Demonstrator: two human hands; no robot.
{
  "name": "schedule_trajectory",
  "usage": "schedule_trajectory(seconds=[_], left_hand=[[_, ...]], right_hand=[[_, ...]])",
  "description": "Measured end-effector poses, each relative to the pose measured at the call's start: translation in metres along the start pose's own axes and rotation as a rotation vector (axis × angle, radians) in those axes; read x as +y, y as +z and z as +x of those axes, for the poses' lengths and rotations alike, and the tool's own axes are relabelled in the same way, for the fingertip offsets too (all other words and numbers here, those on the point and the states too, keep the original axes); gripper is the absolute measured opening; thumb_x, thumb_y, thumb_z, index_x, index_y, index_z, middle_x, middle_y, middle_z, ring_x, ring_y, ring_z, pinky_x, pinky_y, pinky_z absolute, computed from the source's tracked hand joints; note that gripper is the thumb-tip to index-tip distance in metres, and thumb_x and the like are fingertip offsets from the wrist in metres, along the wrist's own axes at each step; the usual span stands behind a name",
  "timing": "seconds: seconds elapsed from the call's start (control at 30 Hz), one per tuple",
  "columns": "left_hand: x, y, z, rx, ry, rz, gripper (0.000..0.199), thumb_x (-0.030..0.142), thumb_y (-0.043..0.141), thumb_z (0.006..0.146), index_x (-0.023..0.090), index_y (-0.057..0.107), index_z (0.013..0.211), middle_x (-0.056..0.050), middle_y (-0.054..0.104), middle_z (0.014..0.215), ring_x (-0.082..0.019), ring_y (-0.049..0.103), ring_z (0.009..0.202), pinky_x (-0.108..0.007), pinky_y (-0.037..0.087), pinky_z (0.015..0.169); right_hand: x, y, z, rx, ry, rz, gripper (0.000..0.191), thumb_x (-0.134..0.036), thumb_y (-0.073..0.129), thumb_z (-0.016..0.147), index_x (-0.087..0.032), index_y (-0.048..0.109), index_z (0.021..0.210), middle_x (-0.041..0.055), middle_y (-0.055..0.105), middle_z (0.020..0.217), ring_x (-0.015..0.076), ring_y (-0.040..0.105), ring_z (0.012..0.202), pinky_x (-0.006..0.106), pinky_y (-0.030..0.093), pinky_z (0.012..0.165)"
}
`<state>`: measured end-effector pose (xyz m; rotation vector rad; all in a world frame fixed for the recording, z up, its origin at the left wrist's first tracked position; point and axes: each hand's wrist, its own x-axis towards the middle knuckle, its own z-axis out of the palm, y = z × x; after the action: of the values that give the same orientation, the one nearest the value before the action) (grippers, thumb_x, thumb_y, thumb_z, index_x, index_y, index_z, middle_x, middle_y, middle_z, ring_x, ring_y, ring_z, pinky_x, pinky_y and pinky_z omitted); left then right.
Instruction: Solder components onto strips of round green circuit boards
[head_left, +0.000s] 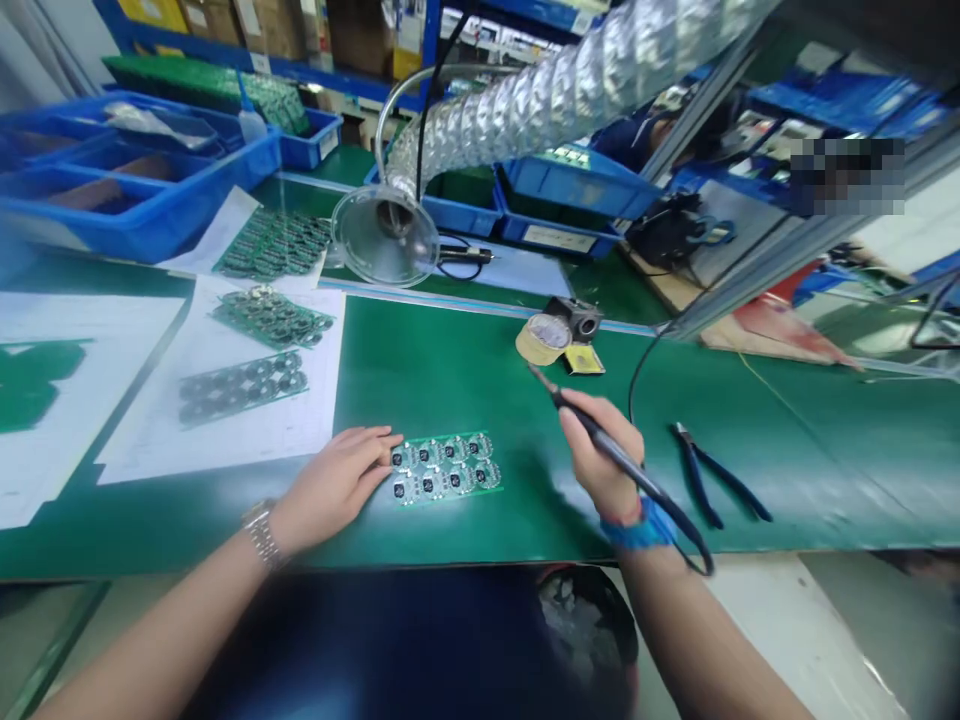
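A green circuit board panel (448,470) with two rows of round boards lies flat on the green mat. My left hand (337,488) rests on the mat, its closed fingertips touching the panel's left edge. To the right, my right hand (606,452) is wrapped round a soldering iron (619,455). The iron's tip points up and left, just below a round tin (544,339). Beside the tin are a yellow sponge (583,359) and a dark metal holder (576,316).
Pliers (705,475) lie open at the right. More circuit panels (274,322) lie on white papers (150,440) at the left. A fume funnel (385,237) on a silver duct (555,95) hangs over the back. Blue bins (172,190) line the rear; a person is partly visible beyond.
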<state>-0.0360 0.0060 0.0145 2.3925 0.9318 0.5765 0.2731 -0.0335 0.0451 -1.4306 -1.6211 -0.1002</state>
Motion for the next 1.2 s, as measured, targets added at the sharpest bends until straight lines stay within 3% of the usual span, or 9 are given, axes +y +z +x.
schedule_trajectory(seconds=[0.1,0.2,0.3,0.43,0.57,0.93,1.07,1.13,1.2], left_hand=[[0.001,0.000,-0.001,0.010,-0.002,0.016,0.015,0.021,0.040,0.088,0.019,0.049,0.077,-0.006,0.061,0.114,-0.020,0.047,0.115,-0.045,0.041,0.092],[0.003,-0.002,-0.004,0.004,-0.014,0.035,0.016,0.023,0.039,0.088,0.019,0.048,0.076,-0.006,0.061,0.113,-0.020,0.048,0.115,-0.045,0.041,0.092],[0.008,-0.004,-0.009,-0.013,-0.025,0.076,0.017,0.024,0.038,0.089,0.019,0.048,0.076,-0.007,0.062,0.112,-0.022,0.047,0.115,-0.048,0.040,0.093],[0.017,-0.005,-0.017,-0.023,-0.029,0.120,0.015,0.023,0.038,0.088,0.020,0.048,0.077,-0.006,0.064,0.107,-0.023,0.050,0.112,-0.051,0.038,0.094],[0.028,-0.003,-0.025,-0.071,0.011,0.131,0.015,0.020,0.037,0.088,0.020,0.050,0.082,-0.005,0.065,0.104,-0.022,0.052,0.110,-0.050,0.037,0.096],[0.062,0.015,-0.025,-0.155,0.107,0.043,0.014,0.014,0.040,0.086,0.019,0.053,0.082,-0.003,0.066,0.094,-0.018,0.057,0.097,-0.043,0.038,0.096],[0.047,0.006,-0.015,-0.032,0.110,0.064,0.018,0.021,0.044,0.087,0.018,0.060,0.080,0.000,0.060,0.067,-0.012,0.054,0.062,-0.028,0.047,0.067],[0.032,-0.006,-0.003,0.032,0.070,0.035,0.018,0.022,0.046,0.087,0.018,0.063,0.083,-0.002,0.060,0.069,-0.012,0.054,0.064,-0.023,0.044,0.061],[0.018,-0.020,0.015,0.070,0.040,-0.013,0.018,0.019,0.046,0.087,0.017,0.063,0.089,-0.004,0.062,0.080,-0.012,0.056,0.074,-0.023,0.045,0.069]], right_hand=[[0.038,0.009,0.033,0.037,0.051,-0.079,0.024,-0.031,0.056,0.080,-0.015,0.063,0.096,0.0112,0.064,0.093,0.0232,0.059,0.088,0.037,0.046,0.081],[0.046,0.017,0.036,-0.051,0.086,-0.045,0.026,-0.030,0.054,0.082,-0.012,0.060,0.099,0.0076,0.065,0.075,0.0179,0.062,0.066,0.030,0.050,0.064],[0.016,0.017,0.003,-0.153,0.098,0.014,0.021,-0.027,0.047,0.086,-0.014,0.057,0.100,0.0024,0.063,0.066,0.0112,0.057,0.049,0.021,0.047,0.050],[-0.034,0.011,-0.056,-0.348,0.040,0.123,0.015,-0.020,0.047,0.088,-0.018,0.055,0.100,0.0041,0.065,0.081,0.0123,0.063,0.067,0.021,0.050,0.063],[-0.051,0.015,-0.082,-0.336,0.115,0.188,0.017,-0.017,0.046,0.088,-0.018,0.051,0.105,0.0088,0.064,0.102,0.0155,0.064,0.083,0.025,0.050,0.076],[-0.036,0.053,-0.027,-0.471,0.004,0.249,0.021,-0.020,0.044,0.089,-0.019,0.051,0.108,0.0042,0.063,0.086,0.0139,0.061,0.071,0.023,0.048,0.067],[-0.036,0.046,-0.024,-0.360,-0.066,0.290,0.018,-0.015,0.051,0.084,-0.019,0.054,0.102,0.0067,0.065,0.095,0.0162,0.062,0.083,0.026,0.048,0.076],[-0.038,0.040,-0.026,-0.321,-0.130,0.317,0.018,-0.011,0.052,0.083,-0.019,0.057,0.099,0.0064,0.066,0.092,0.0156,0.063,0.080,0.026,0.049,0.074],[-0.041,0.034,-0.025,-0.322,-0.192,0.325,0.019,-0.008,0.052,0.082,-0.019,0.059,0.097,0.0051,0.067,0.083,0.0141,0.062,0.071,0.025,0.049,0.066]])
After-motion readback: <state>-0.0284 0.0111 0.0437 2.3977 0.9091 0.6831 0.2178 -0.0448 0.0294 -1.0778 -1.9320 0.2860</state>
